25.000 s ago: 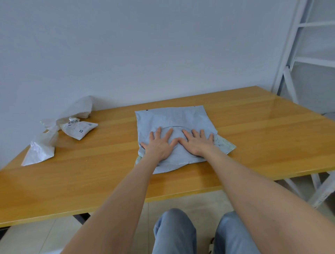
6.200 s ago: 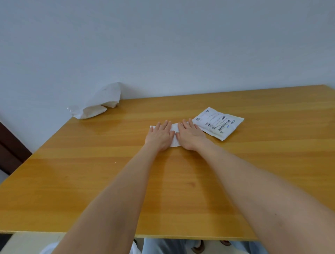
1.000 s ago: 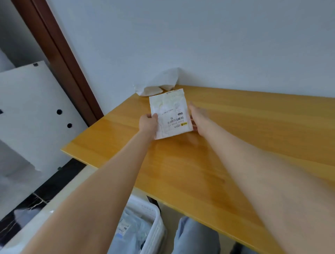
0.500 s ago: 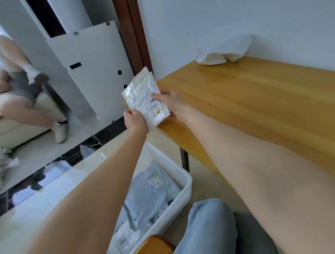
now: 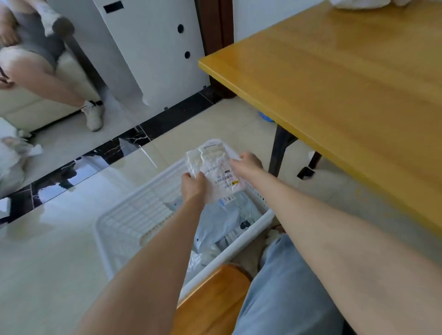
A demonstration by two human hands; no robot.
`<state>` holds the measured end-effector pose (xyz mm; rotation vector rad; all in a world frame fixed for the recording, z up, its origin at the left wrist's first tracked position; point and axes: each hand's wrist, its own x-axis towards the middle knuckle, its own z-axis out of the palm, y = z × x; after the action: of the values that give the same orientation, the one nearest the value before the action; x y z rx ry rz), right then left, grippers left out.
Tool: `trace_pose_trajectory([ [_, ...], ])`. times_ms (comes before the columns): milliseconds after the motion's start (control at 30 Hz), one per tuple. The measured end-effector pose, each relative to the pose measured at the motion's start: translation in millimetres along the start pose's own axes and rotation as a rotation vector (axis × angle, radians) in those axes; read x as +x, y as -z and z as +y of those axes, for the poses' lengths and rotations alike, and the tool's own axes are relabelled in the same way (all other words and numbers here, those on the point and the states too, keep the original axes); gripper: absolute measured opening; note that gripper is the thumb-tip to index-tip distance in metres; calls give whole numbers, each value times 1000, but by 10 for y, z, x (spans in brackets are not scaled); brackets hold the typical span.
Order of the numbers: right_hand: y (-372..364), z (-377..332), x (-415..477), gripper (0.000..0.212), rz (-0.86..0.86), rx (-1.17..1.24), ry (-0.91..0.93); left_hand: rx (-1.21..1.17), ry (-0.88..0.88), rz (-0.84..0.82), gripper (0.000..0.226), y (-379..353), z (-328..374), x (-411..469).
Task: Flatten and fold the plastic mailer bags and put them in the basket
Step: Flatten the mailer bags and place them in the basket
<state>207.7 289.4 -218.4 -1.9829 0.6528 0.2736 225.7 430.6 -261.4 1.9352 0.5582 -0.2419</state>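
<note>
I hold a small folded white mailer bag (image 5: 215,169) with a barcode label over the white plastic basket (image 5: 129,222) on the floor. My left hand (image 5: 192,186) pinches the bag's near left edge. My right hand (image 5: 247,163) grips its right edge. Several folded grey-blue mailer bags (image 5: 229,215) lie inside the basket. A crumpled white mailer bag (image 5: 358,2) shows at the far end of the wooden table (image 5: 346,79), cut off by the top of the frame.
The basket stands on shiny floor tiles left of the table and its dark leg (image 5: 281,145). A wooden chair seat (image 5: 210,301) is under me. A white board (image 5: 153,47) leans at the back. Another person's legs (image 5: 47,71) are at the upper left.
Both hands have carried the folded white bag down from beside the table corner to just above the basket. My view has tilted down toward the floor.
</note>
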Motion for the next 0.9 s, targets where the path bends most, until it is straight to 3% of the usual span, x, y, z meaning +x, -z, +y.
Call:
trace_pose_trajectory([
  [133, -191, 471, 275, 30, 16, -153, -103, 172, 71, -79, 37, -190, -501, 191],
  [300, -342, 886, 538, 20, 6, -210, -173, 355, 2, -155, 26, -421, -915, 426],
  [467, -425, 1169, 736, 33, -1, -254, -211, 499, -67, -213, 21, -680, -1163, 598],
  [667, -466, 1499, 988, 31, 2, -303, -214, 831, -193, -297, 32, -1095, -1452, 715],
  [900, -552, 1721, 1247, 35, -36, -351, -227, 901, -218, -409, 35, -1501, -1684, 817],
])
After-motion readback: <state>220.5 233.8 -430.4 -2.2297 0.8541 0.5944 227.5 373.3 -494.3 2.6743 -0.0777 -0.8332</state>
